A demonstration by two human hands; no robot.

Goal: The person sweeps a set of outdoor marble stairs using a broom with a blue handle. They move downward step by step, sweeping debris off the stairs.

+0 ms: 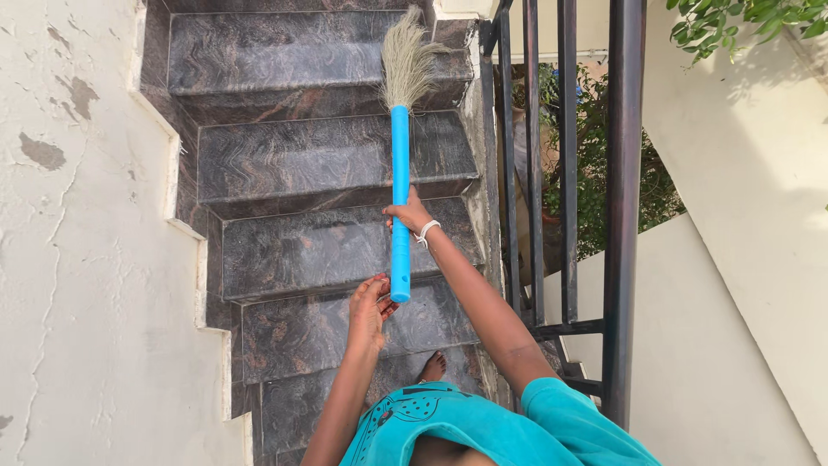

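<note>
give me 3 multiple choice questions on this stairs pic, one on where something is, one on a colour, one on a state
1. Where do the broom bristles lie?
A. on an upper step near the railing
B. against the left wall
C. on the person's foot

2. What colour is the broom handle?
A. red
B. blue
C. black

3. How does the right hand meet the handle?
A. hangs clear of it
B. lies flat on a step
C. grips it midway

Answers: 1 A, the bristles fan out on a high step by the black railing. 2 B, the handle is bright blue. 3 C, its fingers wrap the handle, while the left hand is at the bottom end.
</note>
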